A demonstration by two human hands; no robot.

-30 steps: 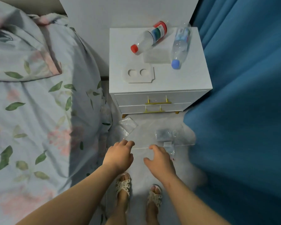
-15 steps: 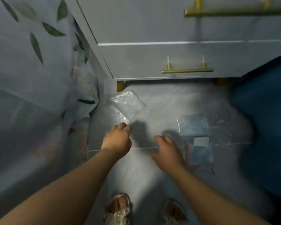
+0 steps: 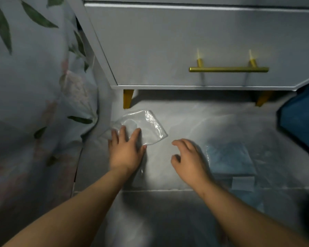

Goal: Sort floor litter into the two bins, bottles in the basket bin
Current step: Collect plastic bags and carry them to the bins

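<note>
L hand (image 3: 126, 151) flat on clear bag (image 3: 151, 125), floor (image 3: 194, 120) far-left corner, no grip yet: pinch near edge; R hand (image 3: 189, 158) half-curled, empty.

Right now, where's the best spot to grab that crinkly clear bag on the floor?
Probably its near corner, from above on the person's side. The clear bag lies flat and thin, so pinch and bunch the film where the left hand rests on it; the nightstand leg crowds its far end.
</note>
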